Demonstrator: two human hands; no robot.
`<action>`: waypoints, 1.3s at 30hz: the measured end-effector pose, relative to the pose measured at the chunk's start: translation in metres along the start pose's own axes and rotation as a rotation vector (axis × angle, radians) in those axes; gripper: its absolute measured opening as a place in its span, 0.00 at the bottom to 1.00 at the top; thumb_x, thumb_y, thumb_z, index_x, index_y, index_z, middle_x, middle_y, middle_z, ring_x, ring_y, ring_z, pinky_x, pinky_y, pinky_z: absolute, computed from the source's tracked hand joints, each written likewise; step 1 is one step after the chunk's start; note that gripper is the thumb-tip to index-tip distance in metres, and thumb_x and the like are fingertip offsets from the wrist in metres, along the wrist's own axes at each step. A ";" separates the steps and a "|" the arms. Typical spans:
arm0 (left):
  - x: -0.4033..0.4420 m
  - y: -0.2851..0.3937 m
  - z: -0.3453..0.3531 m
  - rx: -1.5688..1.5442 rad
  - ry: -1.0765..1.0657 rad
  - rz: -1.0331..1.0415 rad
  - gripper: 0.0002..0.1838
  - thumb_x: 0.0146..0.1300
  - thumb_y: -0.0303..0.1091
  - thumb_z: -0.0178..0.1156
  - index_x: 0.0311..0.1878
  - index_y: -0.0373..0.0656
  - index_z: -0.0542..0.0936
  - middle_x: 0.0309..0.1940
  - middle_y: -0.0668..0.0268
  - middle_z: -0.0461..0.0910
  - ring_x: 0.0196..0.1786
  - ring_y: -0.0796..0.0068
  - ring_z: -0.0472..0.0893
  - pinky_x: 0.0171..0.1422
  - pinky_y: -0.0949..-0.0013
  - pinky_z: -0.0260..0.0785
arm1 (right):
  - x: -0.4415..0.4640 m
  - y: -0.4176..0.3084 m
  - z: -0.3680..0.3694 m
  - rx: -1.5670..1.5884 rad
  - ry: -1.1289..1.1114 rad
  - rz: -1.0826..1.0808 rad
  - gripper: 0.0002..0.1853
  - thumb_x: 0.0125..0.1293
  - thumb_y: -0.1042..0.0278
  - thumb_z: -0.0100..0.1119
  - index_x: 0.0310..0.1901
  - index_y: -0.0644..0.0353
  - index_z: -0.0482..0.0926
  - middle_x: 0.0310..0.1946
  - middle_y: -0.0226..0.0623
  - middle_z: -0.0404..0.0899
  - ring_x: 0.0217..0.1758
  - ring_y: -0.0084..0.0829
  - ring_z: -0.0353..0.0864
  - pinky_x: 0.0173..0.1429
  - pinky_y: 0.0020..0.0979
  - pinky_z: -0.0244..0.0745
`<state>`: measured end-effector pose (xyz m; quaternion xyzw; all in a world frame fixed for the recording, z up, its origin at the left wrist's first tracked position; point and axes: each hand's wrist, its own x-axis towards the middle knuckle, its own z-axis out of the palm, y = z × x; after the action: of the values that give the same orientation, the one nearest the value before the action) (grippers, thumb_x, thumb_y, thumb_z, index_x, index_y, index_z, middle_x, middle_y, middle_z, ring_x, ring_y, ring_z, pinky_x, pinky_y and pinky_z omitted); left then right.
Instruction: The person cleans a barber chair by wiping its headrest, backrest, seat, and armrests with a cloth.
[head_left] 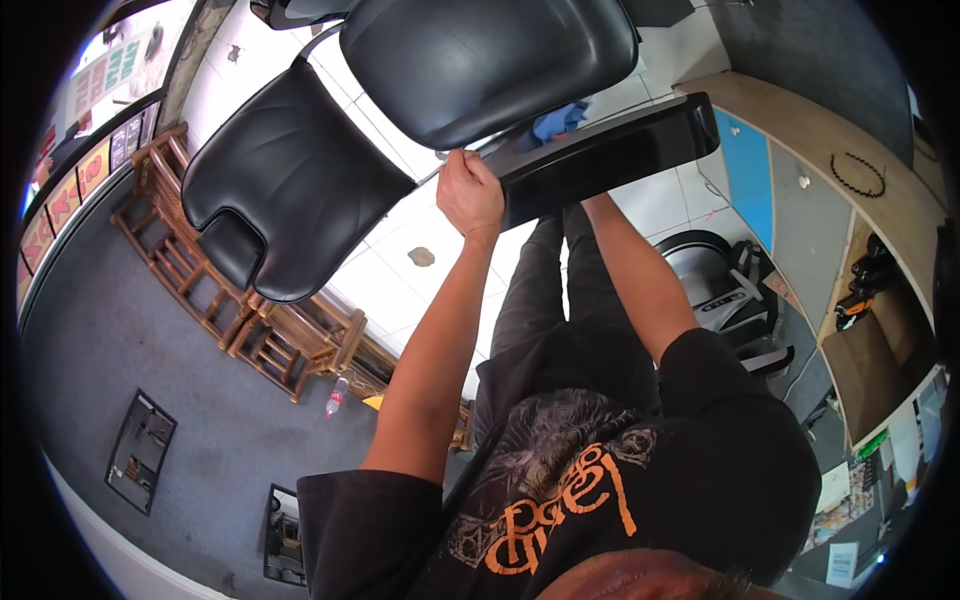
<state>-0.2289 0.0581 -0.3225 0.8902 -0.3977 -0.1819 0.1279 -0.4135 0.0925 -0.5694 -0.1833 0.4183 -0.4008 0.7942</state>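
A long glossy black panel (610, 150), which looks like a chair armrest, lies across the middle, beside a padded black seat (490, 60). My left hand (470, 195) is closed on the panel's left end, with its fingers curled near the seat edge. The right forearm (640, 270) reaches up behind the panel, which hides my right hand. A blue cloth (560, 121) shows just beyond the panel's far edge; whether my right hand touches it is hidden. A black padded backrest (300, 170) is to the left of the seat.
Wooden bamboo-style benches (265, 330) line the left side, with a plastic bottle (336, 398) near them. At the right are a curved wooden counter (810, 130) with a blue door (748, 180) and a chair base with metal parts (710, 280). White tiles (400, 290) cover the floor.
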 end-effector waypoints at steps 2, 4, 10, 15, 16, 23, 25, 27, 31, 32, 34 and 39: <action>0.001 -0.001 0.004 0.011 0.024 0.007 0.14 0.76 0.39 0.50 0.40 0.45 0.84 0.34 0.54 0.85 0.42 0.46 0.84 0.49 0.47 0.73 | -0.003 -0.036 0.050 0.277 -0.074 0.047 0.20 0.86 0.55 0.46 0.67 0.60 0.73 0.63 0.35 0.76 0.74 0.31 0.74 0.79 0.33 0.68; 0.003 0.000 0.002 -0.007 0.009 0.001 0.14 0.76 0.39 0.50 0.40 0.45 0.83 0.34 0.53 0.85 0.42 0.45 0.84 0.49 0.46 0.73 | -0.009 -0.077 0.089 0.399 -0.202 0.055 0.17 0.85 0.57 0.46 0.64 0.59 0.73 0.55 0.34 0.75 0.73 0.33 0.74 0.79 0.33 0.67; 0.001 -0.001 0.003 0.002 0.014 -0.010 0.14 0.76 0.39 0.50 0.41 0.45 0.83 0.34 0.53 0.85 0.41 0.45 0.84 0.48 0.46 0.73 | -0.026 -0.151 0.104 0.154 0.004 -0.051 0.19 0.83 0.57 0.47 0.65 0.58 0.74 0.59 0.41 0.75 0.75 0.42 0.74 0.82 0.45 0.66; 0.001 -0.001 0.001 -0.021 -0.015 -0.029 0.14 0.76 0.39 0.50 0.41 0.45 0.83 0.34 0.52 0.85 0.41 0.44 0.84 0.48 0.46 0.73 | -0.039 -0.191 -0.022 0.959 -0.034 -0.055 0.24 0.81 0.57 0.46 0.71 0.58 0.76 0.71 0.48 0.77 0.76 0.49 0.74 0.82 0.55 0.65; 0.001 0.000 0.001 -0.017 -0.003 -0.023 0.14 0.76 0.39 0.50 0.40 0.45 0.83 0.34 0.52 0.85 0.40 0.44 0.84 0.48 0.46 0.73 | -0.035 -0.207 -0.053 0.976 -0.078 -0.123 0.25 0.80 0.57 0.46 0.72 0.57 0.77 0.73 0.48 0.77 0.76 0.49 0.74 0.82 0.56 0.65; 0.001 -0.002 0.003 -0.003 0.019 -0.004 0.15 0.76 0.39 0.49 0.39 0.44 0.83 0.33 0.51 0.85 0.40 0.43 0.84 0.48 0.46 0.73 | -0.039 -0.387 -0.074 0.434 0.646 -0.508 0.22 0.80 0.59 0.51 0.68 0.62 0.78 0.68 0.45 0.80 0.72 0.45 0.77 0.80 0.49 0.66; 0.001 -0.002 0.003 -0.005 0.013 -0.007 0.15 0.76 0.39 0.49 0.39 0.44 0.83 0.34 0.52 0.85 0.40 0.43 0.84 0.48 0.46 0.73 | -0.046 -0.415 -0.050 0.149 0.620 -0.550 0.19 0.80 0.57 0.55 0.63 0.59 0.82 0.63 0.41 0.83 0.66 0.39 0.81 0.75 0.41 0.71; 0.002 -0.002 0.004 -0.001 0.013 -0.004 0.15 0.76 0.39 0.49 0.39 0.44 0.84 0.34 0.52 0.86 0.40 0.43 0.84 0.49 0.46 0.73 | -0.045 -0.416 -0.057 -0.487 0.552 -0.356 0.18 0.79 0.54 0.60 0.58 0.59 0.85 0.56 0.36 0.86 0.60 0.35 0.83 0.68 0.35 0.73; 0.001 -0.001 0.003 0.005 0.010 -0.021 0.16 0.76 0.39 0.49 0.39 0.45 0.84 0.33 0.52 0.86 0.41 0.44 0.84 0.49 0.46 0.73 | -0.036 -0.384 0.050 -1.503 0.120 -0.069 0.19 0.80 0.47 0.59 0.49 0.56 0.87 0.30 0.40 0.85 0.35 0.38 0.86 0.44 0.39 0.78; 0.001 -0.001 0.003 0.005 0.014 -0.019 0.16 0.76 0.39 0.49 0.39 0.45 0.84 0.33 0.53 0.86 0.41 0.44 0.84 0.49 0.46 0.73 | -0.026 -0.357 0.056 -1.799 0.042 -0.393 0.18 0.79 0.49 0.56 0.47 0.56 0.85 0.28 0.47 0.85 0.31 0.47 0.87 0.38 0.47 0.80; 0.000 -0.002 0.005 0.010 0.036 0.002 0.15 0.76 0.38 0.50 0.39 0.44 0.83 0.33 0.53 0.85 0.40 0.44 0.84 0.47 0.46 0.73 | -0.027 -0.314 0.120 -1.893 -0.095 -0.193 0.14 0.76 0.55 0.55 0.43 0.53 0.85 0.31 0.45 0.88 0.35 0.52 0.89 0.40 0.54 0.83; 0.003 -0.001 -0.001 -0.078 -0.038 -0.221 0.14 0.79 0.41 0.47 0.45 0.43 0.77 0.35 0.52 0.85 0.41 0.41 0.82 0.47 0.44 0.72 | -0.053 -0.171 0.226 -1.633 -0.176 -0.276 0.09 0.68 0.64 0.59 0.37 0.61 0.82 0.25 0.51 0.86 0.35 0.54 0.88 0.43 0.52 0.81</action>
<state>-0.2259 0.0559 -0.3225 0.9193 -0.2922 -0.2270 0.1339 -0.3301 0.0199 -0.3036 -0.7821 0.4876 -0.0493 0.3850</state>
